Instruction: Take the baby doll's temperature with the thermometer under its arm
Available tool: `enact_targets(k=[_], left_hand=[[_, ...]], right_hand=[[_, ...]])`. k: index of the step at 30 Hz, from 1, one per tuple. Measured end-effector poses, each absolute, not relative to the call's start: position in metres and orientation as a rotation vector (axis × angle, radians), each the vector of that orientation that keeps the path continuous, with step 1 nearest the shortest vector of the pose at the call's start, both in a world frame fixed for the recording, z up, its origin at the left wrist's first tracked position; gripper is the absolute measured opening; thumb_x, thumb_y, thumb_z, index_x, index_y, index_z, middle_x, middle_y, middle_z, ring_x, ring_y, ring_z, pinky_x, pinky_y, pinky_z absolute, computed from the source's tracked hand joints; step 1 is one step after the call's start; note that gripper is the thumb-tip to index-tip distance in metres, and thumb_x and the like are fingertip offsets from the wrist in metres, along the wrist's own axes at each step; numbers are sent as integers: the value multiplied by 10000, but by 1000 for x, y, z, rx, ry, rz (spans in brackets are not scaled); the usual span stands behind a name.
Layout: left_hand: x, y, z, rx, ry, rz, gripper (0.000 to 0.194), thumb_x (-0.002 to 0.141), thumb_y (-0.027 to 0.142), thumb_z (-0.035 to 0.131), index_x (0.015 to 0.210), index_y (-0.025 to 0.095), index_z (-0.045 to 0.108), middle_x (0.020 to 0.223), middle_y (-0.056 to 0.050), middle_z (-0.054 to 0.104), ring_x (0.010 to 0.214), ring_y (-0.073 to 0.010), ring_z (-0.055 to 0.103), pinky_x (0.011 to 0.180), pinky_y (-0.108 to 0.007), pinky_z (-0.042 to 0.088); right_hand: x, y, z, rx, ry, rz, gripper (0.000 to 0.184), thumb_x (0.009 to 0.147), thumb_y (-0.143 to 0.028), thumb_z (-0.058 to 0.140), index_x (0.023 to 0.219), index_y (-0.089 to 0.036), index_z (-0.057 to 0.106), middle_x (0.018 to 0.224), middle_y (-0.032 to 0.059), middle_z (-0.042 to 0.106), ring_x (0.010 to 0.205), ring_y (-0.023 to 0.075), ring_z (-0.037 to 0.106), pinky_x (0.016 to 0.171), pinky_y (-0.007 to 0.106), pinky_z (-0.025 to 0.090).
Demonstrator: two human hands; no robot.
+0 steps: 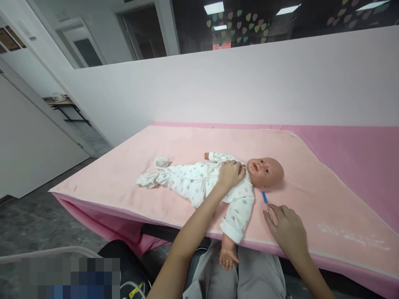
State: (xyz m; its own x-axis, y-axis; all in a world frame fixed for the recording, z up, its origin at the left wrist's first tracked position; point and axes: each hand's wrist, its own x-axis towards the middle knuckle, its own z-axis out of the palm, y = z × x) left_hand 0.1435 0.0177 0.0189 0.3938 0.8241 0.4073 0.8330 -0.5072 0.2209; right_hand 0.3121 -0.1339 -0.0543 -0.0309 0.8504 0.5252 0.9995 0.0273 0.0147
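A baby doll (264, 172) lies on its back on the pink sheet, its bald head to the right. It wears a white patterned romper (193, 178) with footed legs pointing left. My left hand (231, 173) rests on the doll's upper chest, fingers curled at the romper's neckline; the fingertips are partly hidden. To the right, below the doll's head, my right hand (286, 228) pinches a slim stick with a blue end (264, 197) between thumb and fingers. The blue end points up toward the head. One doll arm (228, 251) hangs over the near table edge.
A pale pink sheet (311, 187) covers the table over a darker pink cloth (358, 158). Behind stands a white wall (218, 91) with dark glass above it. At lower left are a black seat (124, 259) and a blurred patch. My lap (258, 270) is under the near edge.
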Motion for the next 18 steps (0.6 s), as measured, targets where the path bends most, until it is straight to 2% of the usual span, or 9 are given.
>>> enact_targets(k=[5, 9, 18], left_hand=[[143, 16, 18, -2617, -1524, -764, 344, 883, 365, 347, 877, 165, 626, 946, -105, 633, 937, -221, 548, 806, -372, 353], [142, 18, 16, -2635, -1479, -795, 337, 878, 358, 360, 891, 156, 629, 933, -114, 632, 920, -225, 545, 796, -379, 346], [140, 14, 12, -2595, -1416, -803, 308, 878, 321, 346, 912, 164, 610, 923, -85, 624, 908, -225, 525, 790, -367, 329]], right_hand=[[312, -138, -58, -1864, -1784, -524, 214, 816, -339, 474, 761, -179, 606, 727, 78, 613, 683, 220, 517, 669, 327, 386], [311, -139, -59, -1908, -1668, -506, 250, 814, -358, 451, 704, -196, 607, 677, 57, 607, 674, 210, 532, 651, 315, 396], [308, -140, -53, -2008, -1560, -258, 270, 812, -369, 445, 734, -189, 630, 719, 43, 612, 732, 189, 562, 648, 287, 403]])
